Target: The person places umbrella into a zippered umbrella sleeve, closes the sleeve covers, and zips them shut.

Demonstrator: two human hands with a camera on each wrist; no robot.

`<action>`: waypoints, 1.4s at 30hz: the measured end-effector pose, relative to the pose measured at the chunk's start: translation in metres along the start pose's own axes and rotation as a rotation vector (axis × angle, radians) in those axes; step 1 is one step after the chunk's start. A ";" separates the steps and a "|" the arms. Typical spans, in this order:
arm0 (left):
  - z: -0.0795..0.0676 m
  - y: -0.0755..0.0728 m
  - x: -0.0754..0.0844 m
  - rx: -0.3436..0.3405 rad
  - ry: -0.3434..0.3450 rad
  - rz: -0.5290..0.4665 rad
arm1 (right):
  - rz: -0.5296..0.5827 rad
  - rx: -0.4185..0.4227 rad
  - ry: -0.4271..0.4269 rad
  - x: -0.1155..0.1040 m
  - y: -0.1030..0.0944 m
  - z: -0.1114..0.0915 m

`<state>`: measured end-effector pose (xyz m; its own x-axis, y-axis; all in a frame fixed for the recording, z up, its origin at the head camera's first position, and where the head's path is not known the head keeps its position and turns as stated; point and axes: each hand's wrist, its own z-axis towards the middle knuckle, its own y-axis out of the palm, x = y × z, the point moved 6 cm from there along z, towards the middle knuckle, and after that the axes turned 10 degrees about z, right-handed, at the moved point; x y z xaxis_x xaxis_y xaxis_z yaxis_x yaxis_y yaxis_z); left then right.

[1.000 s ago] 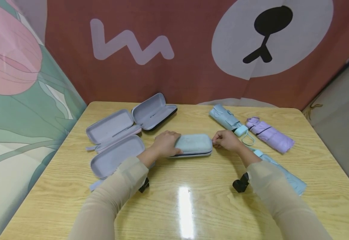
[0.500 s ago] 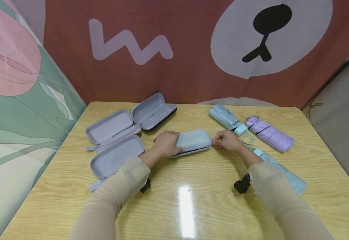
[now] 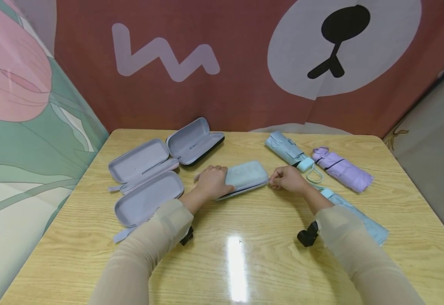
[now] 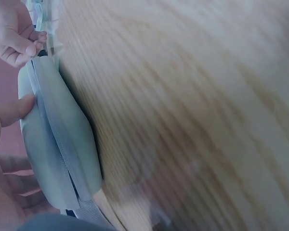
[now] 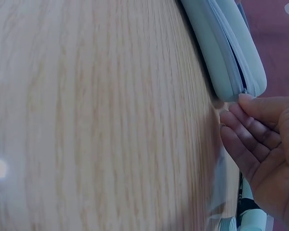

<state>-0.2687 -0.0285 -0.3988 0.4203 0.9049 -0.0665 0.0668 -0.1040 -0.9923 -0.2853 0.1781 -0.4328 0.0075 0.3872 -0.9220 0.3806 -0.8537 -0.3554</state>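
Note:
A pale mint-green zip case [image 3: 246, 174] lies mid-table at a slight slant, its lid down over its base. My left hand [image 3: 213, 183] holds its left part from above, thumb on the front side and fingers behind. In the left wrist view, the zipper [image 4: 53, 125] runs along the side with a narrow gap between its rows of teeth. At the case's right end, my right hand [image 3: 288, 178] pinches the zipper pull between thumb and forefinger; the fingertips mostly hide it. A dark slit reaches that end in the right wrist view.
Grey-lined open cases stand on the left: one black-backed [image 3: 195, 144], one pinkish [image 3: 141, 163], one in front [image 3: 149, 201] partly behind my left sleeve. On the right lie a blue folded umbrella [image 3: 286, 150], a purple one [image 3: 342, 170] and another blue one [image 3: 363, 216] beside my right forearm.
The mint case has turned a little, its right end swinging away from me. My left hand has stayed on it and my right hand has kept its pinch at the end.

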 end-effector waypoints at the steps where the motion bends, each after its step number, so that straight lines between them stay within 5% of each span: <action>1: 0.000 0.000 0.000 0.002 -0.005 0.004 | -0.002 -0.001 -0.006 -0.001 0.001 0.000; 7: -0.001 -0.001 0.004 0.026 -0.031 0.052 | -0.003 0.001 -0.045 -0.007 0.006 0.001; 13: -0.004 -0.003 0.006 0.029 -0.032 0.067 | -0.085 0.103 -0.071 -0.009 0.007 0.006; 19: -0.006 0.003 0.001 -0.012 0.060 0.057 | -0.103 0.158 -0.065 -0.010 0.008 0.007; 30: -0.015 0.006 -0.006 -0.110 0.194 -0.188 | -0.074 0.197 -0.022 -0.007 0.004 0.008; 42: -0.022 0.000 -0.004 -0.164 0.300 -0.226 | -0.035 0.232 -0.015 -0.006 0.000 0.014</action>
<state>-0.2511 -0.0413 -0.3960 0.6224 0.7542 0.2092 0.3210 -0.0022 -0.9471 -0.2987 0.1709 -0.4291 -0.0165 0.4142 -0.9101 0.1575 -0.8977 -0.4114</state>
